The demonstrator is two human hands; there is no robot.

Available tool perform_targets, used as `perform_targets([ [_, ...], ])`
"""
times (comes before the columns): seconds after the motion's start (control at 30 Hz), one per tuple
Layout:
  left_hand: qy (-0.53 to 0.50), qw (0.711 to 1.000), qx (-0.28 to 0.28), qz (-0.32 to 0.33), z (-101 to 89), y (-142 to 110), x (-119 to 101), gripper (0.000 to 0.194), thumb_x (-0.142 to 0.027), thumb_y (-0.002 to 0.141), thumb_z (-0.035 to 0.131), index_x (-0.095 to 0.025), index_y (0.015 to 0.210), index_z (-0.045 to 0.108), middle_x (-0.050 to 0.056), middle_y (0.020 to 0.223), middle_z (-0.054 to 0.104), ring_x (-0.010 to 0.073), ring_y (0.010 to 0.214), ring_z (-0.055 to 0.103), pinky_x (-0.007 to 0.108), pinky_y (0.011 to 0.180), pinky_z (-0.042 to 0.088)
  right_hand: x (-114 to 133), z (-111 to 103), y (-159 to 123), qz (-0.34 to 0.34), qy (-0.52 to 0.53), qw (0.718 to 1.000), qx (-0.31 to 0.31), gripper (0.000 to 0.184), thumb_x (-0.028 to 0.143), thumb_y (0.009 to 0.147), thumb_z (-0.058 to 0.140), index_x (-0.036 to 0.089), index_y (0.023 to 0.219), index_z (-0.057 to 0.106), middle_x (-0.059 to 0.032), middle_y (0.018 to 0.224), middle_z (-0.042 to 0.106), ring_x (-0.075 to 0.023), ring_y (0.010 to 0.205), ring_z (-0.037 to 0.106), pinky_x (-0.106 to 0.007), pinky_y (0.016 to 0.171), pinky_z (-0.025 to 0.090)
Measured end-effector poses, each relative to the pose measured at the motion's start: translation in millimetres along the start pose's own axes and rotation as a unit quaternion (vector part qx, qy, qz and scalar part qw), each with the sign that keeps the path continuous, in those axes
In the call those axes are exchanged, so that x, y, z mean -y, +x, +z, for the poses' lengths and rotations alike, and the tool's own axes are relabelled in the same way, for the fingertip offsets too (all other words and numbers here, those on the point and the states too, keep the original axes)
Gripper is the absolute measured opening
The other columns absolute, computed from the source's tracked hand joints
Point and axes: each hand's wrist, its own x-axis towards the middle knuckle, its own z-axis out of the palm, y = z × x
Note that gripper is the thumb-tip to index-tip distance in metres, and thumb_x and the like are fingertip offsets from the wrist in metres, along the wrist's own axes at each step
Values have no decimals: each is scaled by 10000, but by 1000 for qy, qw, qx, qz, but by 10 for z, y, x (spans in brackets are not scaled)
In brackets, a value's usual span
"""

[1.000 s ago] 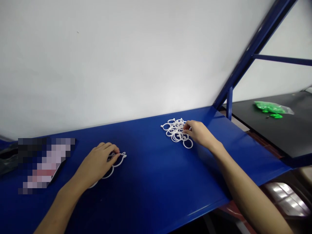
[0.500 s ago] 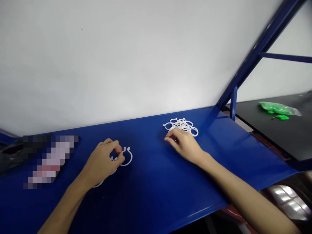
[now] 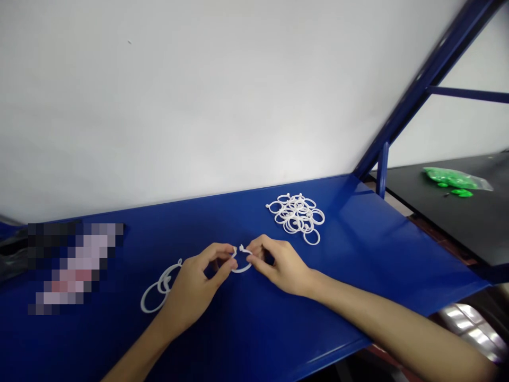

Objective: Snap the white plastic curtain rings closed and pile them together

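Observation:
Between my two hands is a thin white plastic ring, its two ends apart at the top. My left hand pinches its left end, and my right hand pinches the right side, close to a small knob. Left of my left hand, several similar white rings lie on the blue table, partly hidden behind that hand. A larger heap of white rings lies beyond my right hand, near the wall.
A white wall rises behind the table. To the left lies a blurred-out flat object beside dark material. Blue metal bars slope up at right. Past them, a black table carries a clear bag of green pieces.
My left hand has moved right with the ring, uncovering the rings at left. My right hand has come from the heap toward the left and now grips the ring too.

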Motion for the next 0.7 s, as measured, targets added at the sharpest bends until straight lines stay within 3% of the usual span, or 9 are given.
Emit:
perform_targets([
  [0.17,-17,999,37,-1,26,-15,-39,309,-489,952,507,-274,869,711,-32,826,775,171,779,724,282,761,538,4,22,-38,-112,-92,989,27,151,234,1028,488,175,1101,607,-45,893,674,-136,745,622,-244,694,509],
  [0.37,-6,998,43,43,73,-85,-78,293,-372,966,491,-245,765,661,-36,764,754,148,722,699,264,719,512,27,11,-85,-215,-209,953,53,267,195,1068,360,114,1069,615,-55,797,615,-148,692,549,-249,649,465],
  [0.57,27,995,52,78,94,-85,-14,268,-295,969,476,-241,767,643,-40,780,718,134,760,670,264,728,497,4,18,-70,-247,-277,927,51,316,207,1081,317,119,1031,616,-48,773,612,-147,664,526,-253,628,443],
  [0.7,65,994,50,78,58,-24,5,270,-364,976,475,-253,832,675,-22,848,717,159,824,667,299,783,514,-29,51,-3,-224,-311,923,26,324,266,1083,352,150,958,627,-42,783,627,-146,692,561,-257,650,455],
])
